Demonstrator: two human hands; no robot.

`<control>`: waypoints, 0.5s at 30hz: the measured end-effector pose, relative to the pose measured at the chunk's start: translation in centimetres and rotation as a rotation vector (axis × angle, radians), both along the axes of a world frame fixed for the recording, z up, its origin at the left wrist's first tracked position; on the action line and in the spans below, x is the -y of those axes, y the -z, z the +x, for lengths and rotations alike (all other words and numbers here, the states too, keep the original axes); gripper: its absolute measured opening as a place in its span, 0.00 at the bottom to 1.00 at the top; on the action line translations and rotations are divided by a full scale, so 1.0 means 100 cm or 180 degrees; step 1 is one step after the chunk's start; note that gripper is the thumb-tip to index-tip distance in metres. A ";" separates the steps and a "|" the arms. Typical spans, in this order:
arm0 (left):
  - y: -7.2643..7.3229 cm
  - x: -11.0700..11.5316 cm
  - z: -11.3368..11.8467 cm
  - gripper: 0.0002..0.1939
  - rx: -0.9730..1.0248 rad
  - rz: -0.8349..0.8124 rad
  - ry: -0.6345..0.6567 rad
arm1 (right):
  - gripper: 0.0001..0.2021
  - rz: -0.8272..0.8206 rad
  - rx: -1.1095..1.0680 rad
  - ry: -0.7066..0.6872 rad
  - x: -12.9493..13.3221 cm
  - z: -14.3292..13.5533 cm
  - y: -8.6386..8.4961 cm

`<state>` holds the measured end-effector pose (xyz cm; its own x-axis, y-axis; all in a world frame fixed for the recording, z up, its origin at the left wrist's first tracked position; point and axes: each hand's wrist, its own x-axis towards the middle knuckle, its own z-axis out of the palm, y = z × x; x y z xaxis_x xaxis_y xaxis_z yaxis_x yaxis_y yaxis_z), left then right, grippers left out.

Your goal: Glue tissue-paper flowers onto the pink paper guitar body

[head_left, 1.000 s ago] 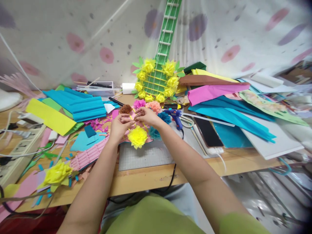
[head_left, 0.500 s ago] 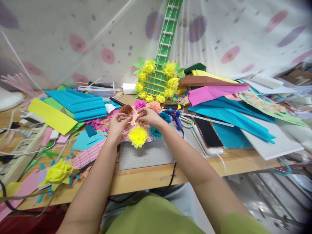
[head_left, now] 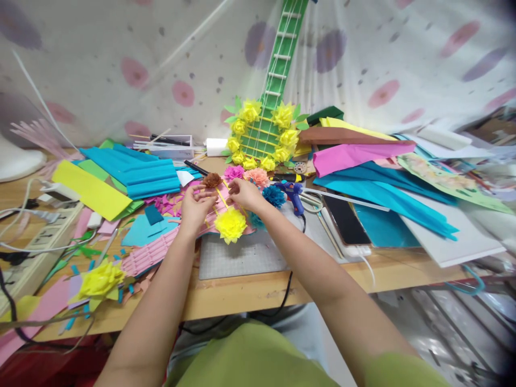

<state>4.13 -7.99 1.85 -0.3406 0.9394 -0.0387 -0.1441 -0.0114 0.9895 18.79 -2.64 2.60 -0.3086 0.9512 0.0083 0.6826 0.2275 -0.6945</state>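
A pink paper guitar (head_left: 151, 248) lies on the grey cutting mat, its neck stretching to the lower left. Round its body sit a yellow paper flower (head_left: 230, 225), a brown one (head_left: 211, 180), a magenta one (head_left: 234, 172), a peach one (head_left: 257, 177) and a blue one (head_left: 273, 196). Yellow strips (head_left: 222, 201) cross the body between them. My left hand (head_left: 196, 204) hovers over the body's left side, thumb and fingers pinched together. Opposite it, my right hand (head_left: 245, 195) is also pinched, close above the strips. Whatever either pinch holds is too small to make out.
Behind stands a green paper guitar (head_left: 262, 138) ringed with yellow flowers. A blue glue gun (head_left: 293, 196), scissors (head_left: 310, 203) and a phone (head_left: 345, 219) lie to the right. Crepe paper (head_left: 387, 193) spreads further right; a power strip (head_left: 44, 247) and scraps fill the left.
The view has shifted slightly, so everything sits a little further right. My right fingers have drawn in a bit; my left hand keeps nearly the same pose.
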 end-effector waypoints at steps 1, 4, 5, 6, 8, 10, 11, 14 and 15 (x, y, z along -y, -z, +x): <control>0.000 0.001 0.000 0.24 0.0011 -0.0004 -0.0007 | 0.16 0.0060 0.0001 0.0019 0.000 0.002 -0.001; 0.000 0.001 0.000 0.24 -0.0002 -0.0003 -0.0070 | 0.15 0.0165 -0.0240 0.0013 -0.002 0.011 -0.003; 0.000 0.001 -0.001 0.24 -0.0018 0.0000 -0.0101 | 0.15 0.0190 -0.0357 0.0014 -0.003 0.015 -0.004; 0.000 0.001 -0.001 0.24 -0.0032 -0.0002 -0.0126 | 0.14 0.0222 -0.0472 0.0026 -0.003 0.021 -0.006; 0.002 -0.001 -0.002 0.23 -0.0043 -0.0020 -0.0181 | 0.11 0.0284 -0.0665 0.0096 -0.002 0.035 -0.012; 0.004 -0.002 -0.003 0.23 -0.0050 -0.0048 -0.0234 | 0.08 0.0307 -0.0819 0.0196 0.003 0.053 -0.019; 0.005 -0.003 -0.004 0.23 -0.0064 -0.0058 -0.0259 | 0.08 0.0280 -0.0883 0.0249 0.008 0.063 -0.022; 0.006 -0.004 -0.004 0.23 -0.0114 -0.0059 -0.0290 | 0.08 0.0058 -0.0954 0.0379 0.028 0.100 -0.029; 0.006 -0.003 -0.004 0.23 -0.0117 -0.0048 -0.0277 | 0.09 -0.0090 -0.0940 0.0385 0.036 0.113 -0.029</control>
<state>3.76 -7.65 1.27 -0.4224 0.9056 -0.0387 -0.1067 -0.0073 0.9943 30.09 -6.29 5.51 -0.1813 0.9820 0.0537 0.4715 0.1347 -0.8715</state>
